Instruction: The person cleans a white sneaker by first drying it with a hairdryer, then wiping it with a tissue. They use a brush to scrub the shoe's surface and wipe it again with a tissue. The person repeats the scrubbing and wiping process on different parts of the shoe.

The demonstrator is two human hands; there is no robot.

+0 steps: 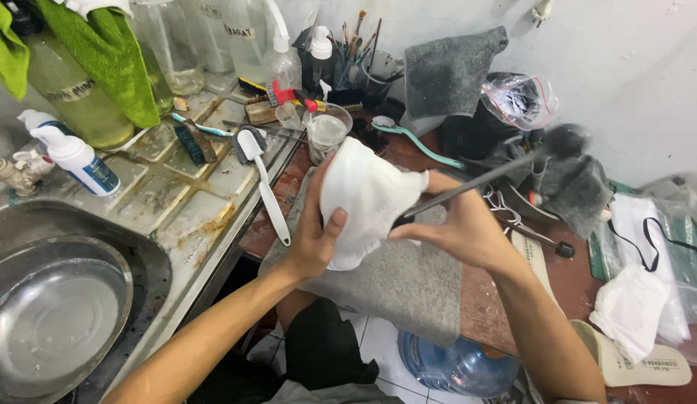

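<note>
Head view: left hand [312, 243] gripping white shoe [367, 200] above grey towel [397, 277] at table edge, right hand [457, 224] pinching thin dark rod [468, 185] poked into its opening — probably mid interior-cleaning; next likely needs steady hold, careful working deeper.

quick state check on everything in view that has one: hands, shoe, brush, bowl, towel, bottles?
left hand: gripping the white shoe, held above the grey towel
right hand: holding a long thin brush, blurred
grey towel: spread flat on the table edge
metal bowl: upright in the sink, looks empty
white toothbrush: lying on the sink counter
glass cup: upright, cloudy liquid inside
</note>
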